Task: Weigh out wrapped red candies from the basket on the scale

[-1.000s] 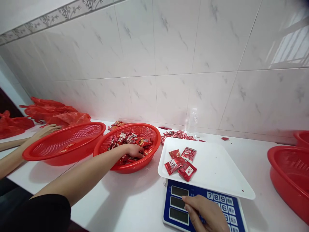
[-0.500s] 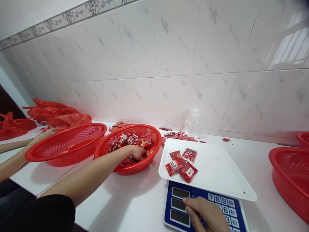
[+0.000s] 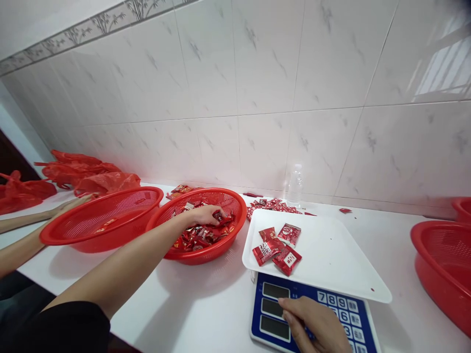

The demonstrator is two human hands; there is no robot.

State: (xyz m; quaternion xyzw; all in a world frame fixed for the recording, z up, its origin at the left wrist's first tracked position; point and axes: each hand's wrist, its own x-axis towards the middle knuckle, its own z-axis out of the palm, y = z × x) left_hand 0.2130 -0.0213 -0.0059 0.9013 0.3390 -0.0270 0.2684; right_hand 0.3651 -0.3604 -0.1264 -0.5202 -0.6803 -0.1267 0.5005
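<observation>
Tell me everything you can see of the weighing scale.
The electronic weighing scale has a blue front panel with three dark displays and white number keys, under a white, plastic-looking tray. It stands on the white table. Four red packets lie toward the tray's left; the right hand hides some keys, apparently resting there.

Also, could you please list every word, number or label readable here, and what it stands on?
"7": key on the blue scale, top row
"8": next key right
"9": next key right
"6": key below the 9
"3": key below the 6
Characters on the rightmost keys: too small to read
Packets on the white tray and in the basket: print too small
Displays: nothing readable
</observation>
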